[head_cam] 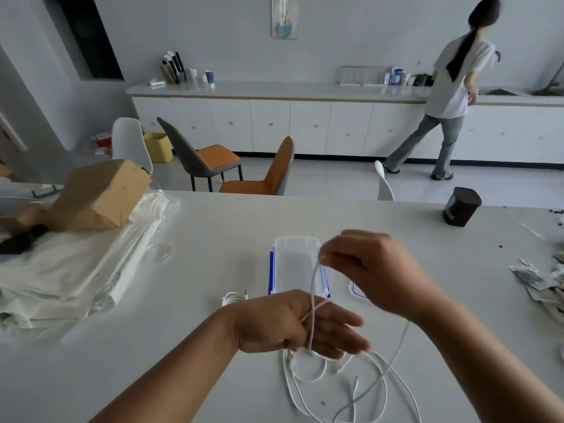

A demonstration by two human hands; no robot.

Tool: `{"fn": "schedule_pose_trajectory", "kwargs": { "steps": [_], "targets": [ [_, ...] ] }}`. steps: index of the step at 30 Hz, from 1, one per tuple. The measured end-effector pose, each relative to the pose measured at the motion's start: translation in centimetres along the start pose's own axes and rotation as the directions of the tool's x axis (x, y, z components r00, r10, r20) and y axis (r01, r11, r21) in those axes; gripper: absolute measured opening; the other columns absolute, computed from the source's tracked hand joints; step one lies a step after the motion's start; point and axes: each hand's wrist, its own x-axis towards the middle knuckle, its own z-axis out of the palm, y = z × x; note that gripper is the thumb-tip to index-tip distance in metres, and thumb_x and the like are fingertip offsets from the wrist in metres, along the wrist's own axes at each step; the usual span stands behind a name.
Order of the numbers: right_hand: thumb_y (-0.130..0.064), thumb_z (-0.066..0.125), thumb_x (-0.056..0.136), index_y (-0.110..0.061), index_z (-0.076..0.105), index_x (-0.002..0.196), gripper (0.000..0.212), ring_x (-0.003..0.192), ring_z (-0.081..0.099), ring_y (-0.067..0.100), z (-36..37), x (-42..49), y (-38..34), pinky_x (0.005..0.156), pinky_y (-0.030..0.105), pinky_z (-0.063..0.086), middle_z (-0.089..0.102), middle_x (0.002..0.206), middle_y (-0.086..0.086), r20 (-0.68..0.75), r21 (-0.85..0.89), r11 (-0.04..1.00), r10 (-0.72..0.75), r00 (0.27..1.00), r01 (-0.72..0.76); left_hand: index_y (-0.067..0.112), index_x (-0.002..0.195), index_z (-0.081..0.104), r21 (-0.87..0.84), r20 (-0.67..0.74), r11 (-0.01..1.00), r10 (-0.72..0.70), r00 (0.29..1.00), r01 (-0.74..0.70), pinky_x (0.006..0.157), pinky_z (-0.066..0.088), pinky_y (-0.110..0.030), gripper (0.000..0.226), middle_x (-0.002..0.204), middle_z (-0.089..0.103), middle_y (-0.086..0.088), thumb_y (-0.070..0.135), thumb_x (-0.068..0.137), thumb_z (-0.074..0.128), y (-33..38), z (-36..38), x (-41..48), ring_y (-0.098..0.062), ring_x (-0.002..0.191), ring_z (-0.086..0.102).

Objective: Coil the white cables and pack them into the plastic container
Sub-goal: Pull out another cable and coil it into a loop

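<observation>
A white cable (314, 288) runs from my right hand (366, 270) down across the back of my left hand (293, 323), where it wraps around the fingers. My right hand pinches the cable above the clear plastic container (297, 264), which has blue clips and stands open on the table. Below my left hand the rest of the white cables (366, 389) lies in loose loops on the table. A small coiled white cable (232, 298) rests left of the container. The container's lid (355, 290) lies partly hidden behind my right wrist.
A brown paper bag (100, 193) sits on a pile of white cloth (70, 270) at the left. A dark cup (461, 206) stands at the far right of the table, with paper scraps (537, 279) near the right edge. Chairs stand beyond the table; a person walks by the counter.
</observation>
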Motion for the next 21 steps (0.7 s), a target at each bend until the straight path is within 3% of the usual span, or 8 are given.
{"fn": "schedule_pose_trajectory", "kwargs": {
  "steps": [2, 5, 7, 8, 11, 15, 17, 21],
  "targets": [
    [-0.025, 0.063, 0.094, -0.026, 0.070, 0.085, 0.011, 0.074, 0.066, 0.009, 2.0, 0.6, 2.2, 0.070, 0.036, 0.054, 0.071, 0.081, -0.008, 0.064, 0.196, 0.973, 0.115, 0.991, -0.126, -0.009, 0.138, 0.045, -0.260, 0.053, 0.959, 0.130, 0.990, -0.112, 0.108, 0.043, -0.049, 0.084, 0.134, 0.056, -0.032, -0.029, 0.060, 0.020, 1.0, 0.6, 0.0, -0.043, 0.127, 0.053],
    [-0.033, 0.055, 0.085, -0.028, 0.058, 0.070, 0.017, 0.061, 0.047, -0.001, 6.3, -2.4, 3.2, 0.059, 0.030, 0.046, 0.060, 0.063, -0.009, 0.058, 0.275, 0.908, 0.314, 0.948, -0.317, -0.011, 0.140, 0.041, -0.524, -0.185, 0.780, 0.289, 0.939, -0.343, 0.114, 0.037, -0.050, 0.086, 0.139, 0.050, -0.032, -0.019, 0.055, 0.032, 1.0, 0.1, 0.3, -0.043, 0.133, 0.047],
    [-0.036, 0.058, 0.091, -0.025, 0.057, 0.075, 0.020, 0.057, 0.040, 0.003, 8.2, -5.1, 1.8, 0.058, 0.030, 0.040, 0.051, 0.058, -0.012, 0.098, 0.242, 0.894, 0.363, 0.927, -0.376, -0.009, 0.143, 0.037, -0.567, -0.367, 0.679, 0.298, 0.881, -0.466, 0.117, 0.032, -0.048, 0.087, 0.145, 0.046, -0.031, -0.019, 0.056, 0.034, 0.6, -0.8, 0.3, -0.041, 0.138, 0.043],
    [-0.036, 0.058, 0.094, -0.026, 0.058, 0.082, 0.016, 0.060, 0.044, 0.005, 8.7, -6.1, 0.8, 0.062, 0.031, 0.043, 0.054, 0.062, -0.012, 0.162, 0.192, 0.908, 0.345, 0.925, -0.372, -0.007, 0.143, 0.037, -0.542, -0.441, 0.675, 0.278, 0.853, -0.500, 0.117, 0.032, -0.047, 0.086, 0.145, 0.048, -0.028, -0.019, 0.058, 0.033, 0.2, -1.2, 0.2, -0.039, 0.138, 0.044],
    [-0.041, 0.054, 0.095, -0.034, 0.059, 0.101, 0.010, 0.083, 0.061, 0.010, 7.6, -7.5, -1.0, 0.072, 0.028, 0.047, 0.068, 0.092, -0.013, 0.275, -0.068, 0.954, 0.298, 0.914, -0.291, 0.001, 0.146, 0.037, -0.404, -0.560, 0.792, 0.182, 0.808, -0.458, 0.118, 0.031, -0.043, 0.091, 0.142, 0.055, -0.017, -0.020, 0.058, 0.033, -1.0, -2.4, -0.5, -0.029, 0.136, 0.048],
    [-0.040, 0.054, 0.083, -0.032, 0.057, 0.082, 0.008, 0.057, 0.060, 0.012, 3.2, -5.6, -2.0, 0.043, 0.027, 0.040, 0.062, 0.069, -0.013, 0.189, -0.347, 0.936, 0.008, 0.982, 0.059, 0.005, 0.150, 0.031, -0.311, -0.426, 0.917, 0.099, 0.899, -0.248, 0.116, 0.036, -0.037, 0.092, 0.146, 0.053, -0.011, -0.026, 0.063, 0.035, -1.9, -2.0, -0.9, -0.023, 0.138, 0.046],
    [-0.038, 0.059, 0.082, -0.032, 0.058, 0.082, 0.006, 0.058, 0.060, 0.013, 1.9, -3.7, -2.4, 0.045, 0.031, 0.047, 0.063, 0.069, -0.011, 0.214, -0.309, 0.941, -0.069, 0.974, 0.134, 0.000, 0.146, 0.036, -0.227, -0.300, 0.956, 0.115, 0.947, -0.188, 0.111, 0.040, -0.037, 0.081, 0.144, 0.053, -0.015, -0.027, 0.070, 0.040, -1.4, -1.1, -0.7, -0.027, 0.136, 0.048],
    [-0.054, 0.069, 0.064, -0.023, 0.057, 0.074, 0.035, 0.052, 0.052, 0.016, 0.5, 0.8, -1.4, 0.048, 0.034, 0.048, 0.056, 0.057, -0.006, 0.097, -0.155, 0.986, 0.071, 0.993, -0.055, -0.007, 0.141, 0.041, -0.143, -0.120, 0.983, 0.095, 0.988, -0.112, 0.116, 0.032, -0.052, 0.062, 0.143, 0.046, -0.034, -0.020, 0.080, 0.045, -0.2, 0.2, -0.2, -0.046, 0.135, 0.044]
  ]
}}
